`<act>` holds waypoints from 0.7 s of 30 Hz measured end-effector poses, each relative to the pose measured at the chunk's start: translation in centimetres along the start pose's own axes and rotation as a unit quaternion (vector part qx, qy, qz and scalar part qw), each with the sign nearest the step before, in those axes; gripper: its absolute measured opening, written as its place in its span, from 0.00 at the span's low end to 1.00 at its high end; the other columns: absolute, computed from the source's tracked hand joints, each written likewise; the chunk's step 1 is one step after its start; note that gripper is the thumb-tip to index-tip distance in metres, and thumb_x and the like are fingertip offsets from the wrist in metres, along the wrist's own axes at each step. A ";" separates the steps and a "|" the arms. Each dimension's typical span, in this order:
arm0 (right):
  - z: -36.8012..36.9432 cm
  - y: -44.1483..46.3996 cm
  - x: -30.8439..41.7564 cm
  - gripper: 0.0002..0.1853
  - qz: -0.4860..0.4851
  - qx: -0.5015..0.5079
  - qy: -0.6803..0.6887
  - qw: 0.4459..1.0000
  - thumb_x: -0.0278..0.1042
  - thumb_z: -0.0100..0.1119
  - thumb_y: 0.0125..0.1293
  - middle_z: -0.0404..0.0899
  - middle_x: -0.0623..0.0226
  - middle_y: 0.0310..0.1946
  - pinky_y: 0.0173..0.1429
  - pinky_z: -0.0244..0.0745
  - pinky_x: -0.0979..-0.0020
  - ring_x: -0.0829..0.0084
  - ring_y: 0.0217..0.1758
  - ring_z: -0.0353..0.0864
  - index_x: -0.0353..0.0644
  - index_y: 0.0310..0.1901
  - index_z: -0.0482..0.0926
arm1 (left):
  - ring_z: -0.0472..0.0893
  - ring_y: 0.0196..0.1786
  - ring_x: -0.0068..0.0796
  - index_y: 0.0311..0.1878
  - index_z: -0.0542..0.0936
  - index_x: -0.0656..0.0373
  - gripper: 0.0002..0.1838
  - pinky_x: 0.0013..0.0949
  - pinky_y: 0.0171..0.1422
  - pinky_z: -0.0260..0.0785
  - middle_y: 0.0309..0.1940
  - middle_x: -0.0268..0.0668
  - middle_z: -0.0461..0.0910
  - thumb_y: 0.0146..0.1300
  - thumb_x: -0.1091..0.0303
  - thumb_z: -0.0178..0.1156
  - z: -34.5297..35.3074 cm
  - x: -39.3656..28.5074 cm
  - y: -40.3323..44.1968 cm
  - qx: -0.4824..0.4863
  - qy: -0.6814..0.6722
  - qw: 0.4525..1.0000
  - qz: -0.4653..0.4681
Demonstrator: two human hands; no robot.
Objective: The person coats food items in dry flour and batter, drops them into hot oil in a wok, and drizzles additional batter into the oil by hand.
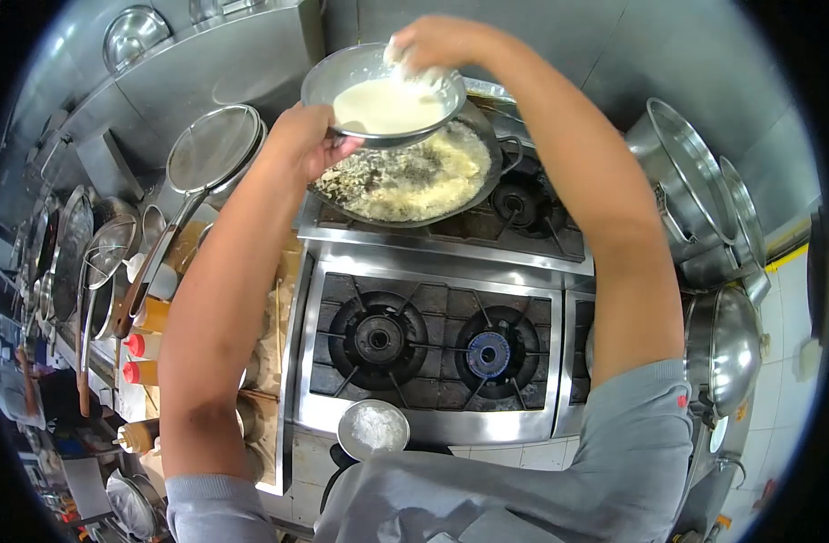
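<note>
My left hand (319, 140) grips the near-left rim of a metal mixing bowl (319, 86), which is tilted above a large wok. Pale, creamy batter (387, 107) fills the lower part of the bowl. Over the bowl's far right side is my right hand (433, 45), its fingers curled downward and coated with white batter. What those fingers hold, if anything, is hidden by the batter. Below the bowl, the wok (378, 219) contains bubbling oil with pale yellow frying bits (424, 181) spread across it.
The wok stands on the rear of a gas stove; a front burner (378, 340) and a blue-centred burner (489, 354) are nearer. A small bowl of white powder (376, 427) sits at the front edge. Left are a mesh strainer (214, 149) and red-capped bottles (141, 372); right, large pots (677, 181).
</note>
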State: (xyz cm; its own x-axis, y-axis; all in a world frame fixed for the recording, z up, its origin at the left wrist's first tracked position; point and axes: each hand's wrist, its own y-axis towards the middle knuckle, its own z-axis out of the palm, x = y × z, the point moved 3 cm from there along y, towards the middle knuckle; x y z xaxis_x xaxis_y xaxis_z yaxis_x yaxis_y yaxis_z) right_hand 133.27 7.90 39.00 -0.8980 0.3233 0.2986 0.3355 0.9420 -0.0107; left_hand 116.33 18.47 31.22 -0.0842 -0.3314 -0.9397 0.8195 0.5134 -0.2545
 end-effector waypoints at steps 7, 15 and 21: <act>4.8 -0.9 -0.1 0.32 0.085 0.044 -0.093 0.991 0.46 0.62 0.50 0.77 0.56 0.50 0.52 0.73 0.65 0.59 0.49 0.78 0.52 0.60 0.72 | 0.79 0.30 0.38 0.50 0.64 0.73 0.15 0.28 0.27 0.79 0.38 0.49 0.73 0.60 0.79 0.46 4.1 -1.0 0.8 0.019 -0.028 0.999 -0.029; -2.4 -2.3 -3.1 0.19 0.000 -0.022 0.087 0.996 0.32 0.57 0.56 0.82 0.66 0.38 0.45 0.77 0.71 0.74 0.37 0.81 0.43 0.51 0.79 | 0.81 0.31 0.40 0.53 0.65 0.74 0.18 0.30 0.27 0.80 0.38 0.52 0.75 0.60 0.81 0.38 4.6 -0.7 0.0 -0.005 -0.022 1.000 -0.012; -9.7 -5.1 -4.1 0.14 0.022 -0.096 0.140 0.985 0.31 0.58 0.61 0.83 0.59 0.41 0.47 0.79 0.69 0.69 0.42 0.83 0.35 0.48 0.79 | 0.81 0.29 0.41 0.54 0.62 0.76 0.20 0.30 0.26 0.79 0.38 0.57 0.74 0.58 0.82 0.38 1.7 -0.4 -0.4 -0.020 -0.014 0.999 0.025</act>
State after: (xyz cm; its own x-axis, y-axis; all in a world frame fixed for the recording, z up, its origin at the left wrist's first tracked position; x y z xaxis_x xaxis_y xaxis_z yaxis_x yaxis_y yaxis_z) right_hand 138.02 0.90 47.03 -0.7765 0.3002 0.5541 0.4440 0.8846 0.1429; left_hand 117.04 17.03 32.11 -0.0275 -0.3276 -0.9444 0.7993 0.5602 -0.2176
